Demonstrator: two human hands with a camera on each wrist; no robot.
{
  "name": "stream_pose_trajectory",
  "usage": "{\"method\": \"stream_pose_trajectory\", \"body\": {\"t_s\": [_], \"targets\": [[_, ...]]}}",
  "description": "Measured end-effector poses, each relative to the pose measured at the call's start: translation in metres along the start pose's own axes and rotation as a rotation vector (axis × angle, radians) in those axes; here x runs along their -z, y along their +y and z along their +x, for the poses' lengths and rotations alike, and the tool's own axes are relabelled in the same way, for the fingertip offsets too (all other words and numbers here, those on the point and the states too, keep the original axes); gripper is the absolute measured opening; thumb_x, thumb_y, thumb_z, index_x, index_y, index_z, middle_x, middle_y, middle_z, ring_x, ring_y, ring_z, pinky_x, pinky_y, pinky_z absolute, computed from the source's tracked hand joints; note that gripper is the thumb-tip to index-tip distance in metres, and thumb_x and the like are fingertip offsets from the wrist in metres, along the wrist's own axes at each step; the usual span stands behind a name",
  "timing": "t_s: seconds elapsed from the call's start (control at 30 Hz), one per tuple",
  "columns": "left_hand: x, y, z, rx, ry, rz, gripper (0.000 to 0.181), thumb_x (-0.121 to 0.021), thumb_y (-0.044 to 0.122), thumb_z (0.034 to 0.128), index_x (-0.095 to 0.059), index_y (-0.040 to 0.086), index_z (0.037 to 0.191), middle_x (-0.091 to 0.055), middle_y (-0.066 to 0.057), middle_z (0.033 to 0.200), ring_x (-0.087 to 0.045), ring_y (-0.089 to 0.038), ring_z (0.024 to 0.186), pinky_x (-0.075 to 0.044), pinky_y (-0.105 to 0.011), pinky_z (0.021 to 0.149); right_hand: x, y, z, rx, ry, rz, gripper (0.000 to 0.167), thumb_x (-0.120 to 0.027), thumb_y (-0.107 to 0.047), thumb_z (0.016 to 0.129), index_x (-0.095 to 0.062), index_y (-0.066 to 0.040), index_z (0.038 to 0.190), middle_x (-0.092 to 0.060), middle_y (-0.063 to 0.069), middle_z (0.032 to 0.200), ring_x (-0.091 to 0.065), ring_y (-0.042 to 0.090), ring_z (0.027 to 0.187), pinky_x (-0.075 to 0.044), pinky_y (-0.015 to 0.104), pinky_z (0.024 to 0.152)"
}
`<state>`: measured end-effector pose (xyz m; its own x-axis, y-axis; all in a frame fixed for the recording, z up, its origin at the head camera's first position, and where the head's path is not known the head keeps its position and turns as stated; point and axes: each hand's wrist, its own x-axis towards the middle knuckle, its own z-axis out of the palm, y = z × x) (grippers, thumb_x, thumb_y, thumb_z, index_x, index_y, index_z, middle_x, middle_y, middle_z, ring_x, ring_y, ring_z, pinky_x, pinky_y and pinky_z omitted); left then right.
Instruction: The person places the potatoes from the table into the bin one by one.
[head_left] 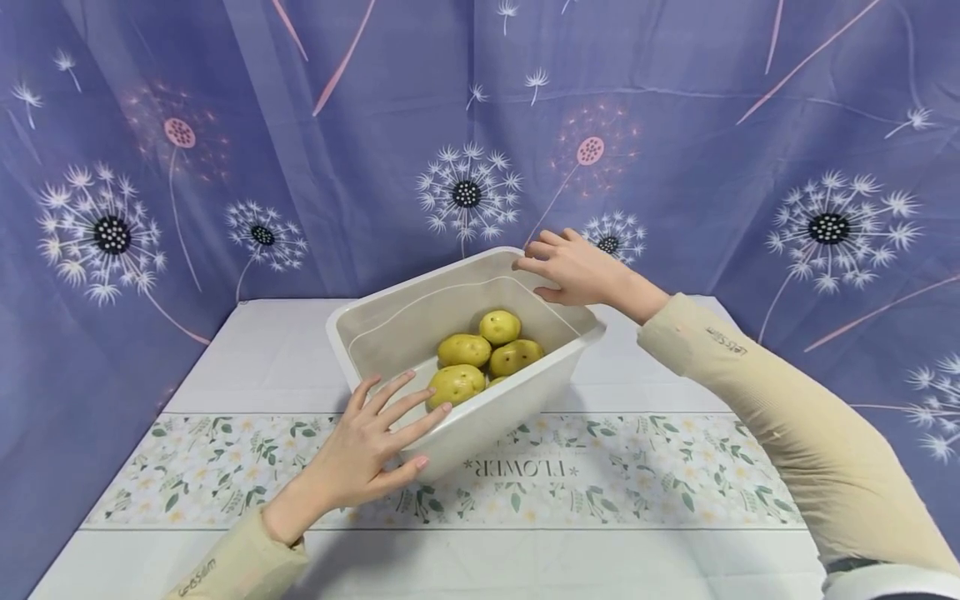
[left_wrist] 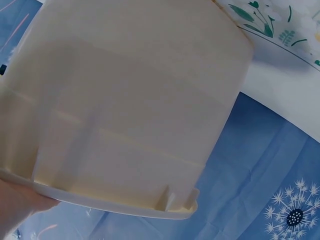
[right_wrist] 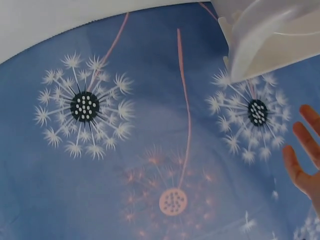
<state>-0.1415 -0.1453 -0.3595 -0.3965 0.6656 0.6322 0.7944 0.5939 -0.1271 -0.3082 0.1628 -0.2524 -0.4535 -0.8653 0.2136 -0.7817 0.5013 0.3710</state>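
Observation:
A white plastic bin [head_left: 487,433] stands askew on the table, with several yellow potatoes [head_left: 464,350] grouped inside toward its right end. My left hand [head_left: 367,446] is at the bin's near-left corner, fingers spread and reaching over the rim. The left wrist view has the bin's outer wall [left_wrist: 125,100] filling most of it, with part of the hand [left_wrist: 22,207] against the rim. My right hand [head_left: 573,268] is over the far-right rim, fingers spread and holding nothing. In the right wrist view, its fingers [right_wrist: 309,140] appear apart from the bin [right_wrist: 277,50].
A white tablecloth [head_left: 600,558] with a floral strip [head_left: 660,467] covers the table. Blue curtains [head_left: 375,167] printed with dandelions hang close behind the bin and along both sides.

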Motion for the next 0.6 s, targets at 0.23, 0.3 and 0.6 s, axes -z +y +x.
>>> {"method": "stream_pose_trajectory", "body": {"t_s": [0.23,0.3,0.6], "targets": [[0.001,-0.001,-0.001,0.000,-0.016,-0.015,0.050,-0.027,0.047,0.0921,-0.049,0.021,0.128,-0.053,-0.006,0.123,-0.040,-0.034,0.122,-0.026,-0.056,0.095,0.004,-0.008,-0.031,-0.002,0.105,0.030,0.036,-0.063,-0.026,0.079,-0.058,-0.015,0.113,-0.058,0.007,0.106,-0.049,0.026,0.095,-0.039,0.040,0.068],[0.002,-0.002,-0.001,-0.002,-0.025,-0.023,0.049,-0.028,0.047,0.0921,-0.049,0.021,0.129,-0.052,-0.006,0.125,-0.039,-0.033,0.123,-0.026,-0.056,0.096,0.003,-0.011,-0.041,-0.015,0.129,0.044,0.036,-0.063,-0.026,0.079,-0.059,-0.015,0.113,-0.059,0.007,0.107,-0.049,0.025,0.095,-0.039,0.039,0.067],[0.008,-0.002,-0.003,0.007,-0.052,-0.036,0.051,-0.022,0.049,0.0935,-0.051,0.021,0.126,-0.047,-0.006,0.130,-0.036,-0.033,0.125,-0.025,-0.054,0.098,-0.003,-0.028,-0.088,-0.051,0.274,0.101,0.034,-0.062,-0.023,0.077,-0.060,-0.013,0.110,-0.060,0.005,0.103,-0.050,0.024,0.094,-0.037,0.039,0.066]]}}
